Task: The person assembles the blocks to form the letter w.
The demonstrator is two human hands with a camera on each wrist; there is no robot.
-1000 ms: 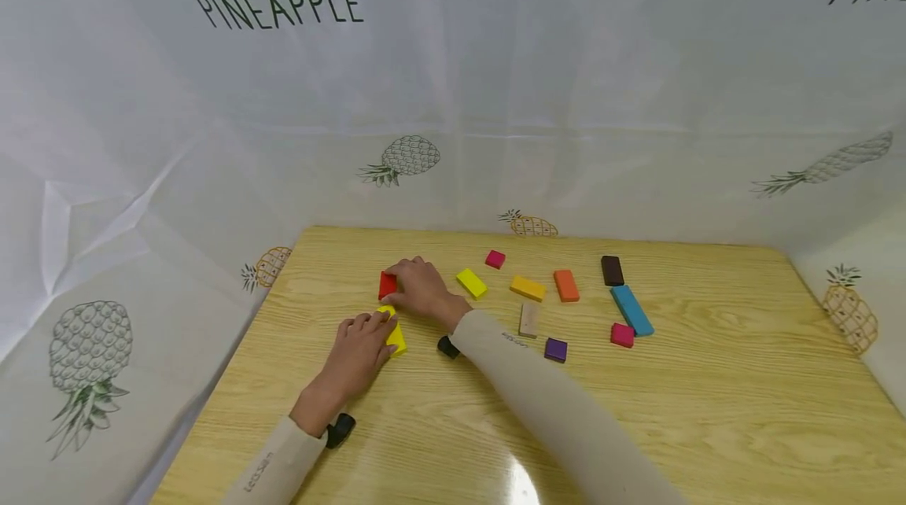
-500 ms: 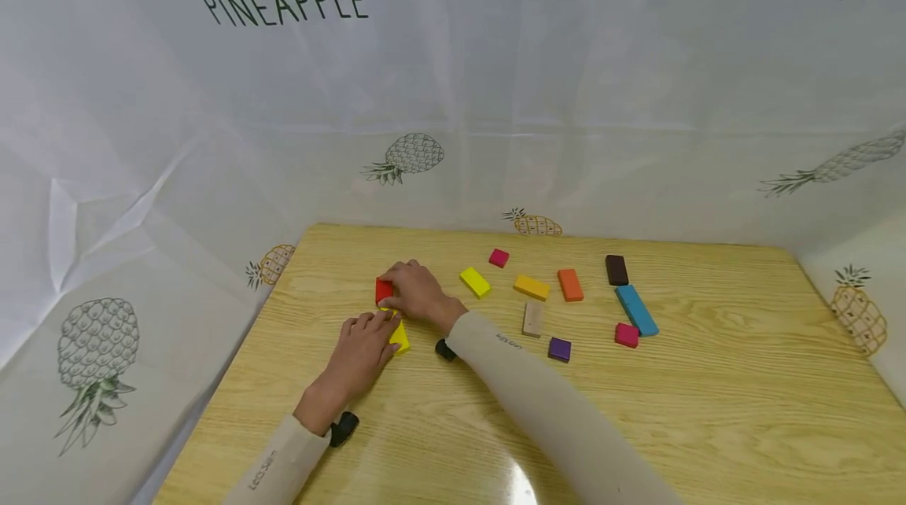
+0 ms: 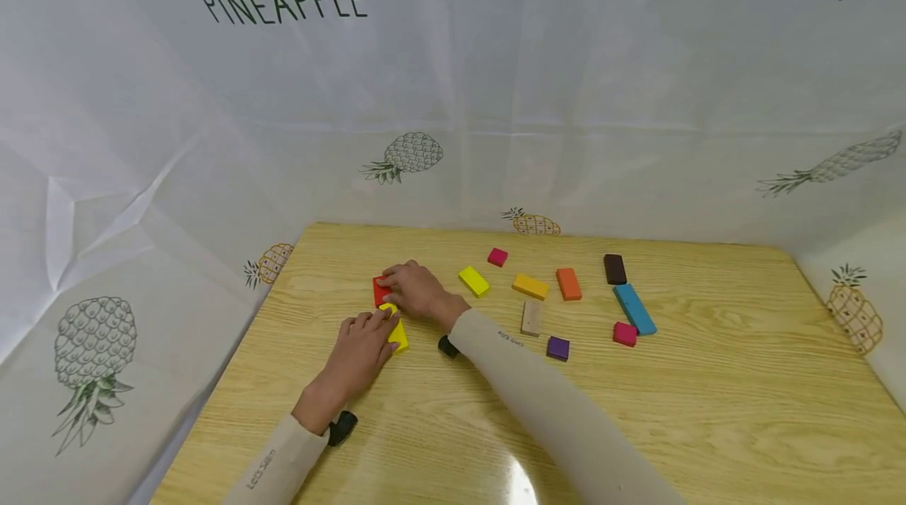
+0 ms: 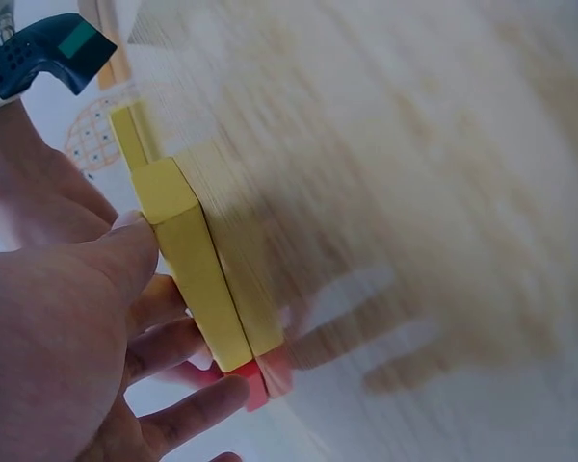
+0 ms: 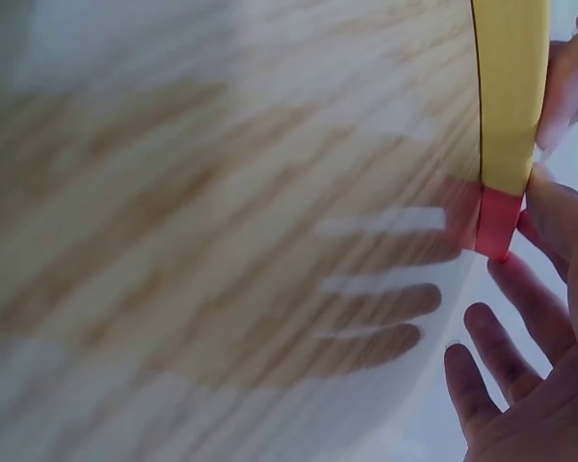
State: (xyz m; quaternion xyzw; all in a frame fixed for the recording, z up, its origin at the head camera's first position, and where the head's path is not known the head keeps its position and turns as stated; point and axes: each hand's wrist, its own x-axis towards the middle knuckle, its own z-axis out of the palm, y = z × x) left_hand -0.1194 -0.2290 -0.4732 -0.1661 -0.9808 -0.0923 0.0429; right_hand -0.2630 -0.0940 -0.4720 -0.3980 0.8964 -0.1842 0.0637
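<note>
Left hand [image 3: 357, 348] pinches the long yellow block [image 3: 399, 336] on the counter [image 3: 708, 411], right hand [image 3: 418, 290] pinches the red block [image 3: 378, 293]. Purple block [image 3: 557, 348] and blue block [image 3: 635, 309] sit off right. Hands half-block the head cam; right wrist cam clearly shows red touching yellow.

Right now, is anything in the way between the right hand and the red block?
Nothing visible: the right hand holds the red block directly. The long yellow block meets that block's near end.
</note>
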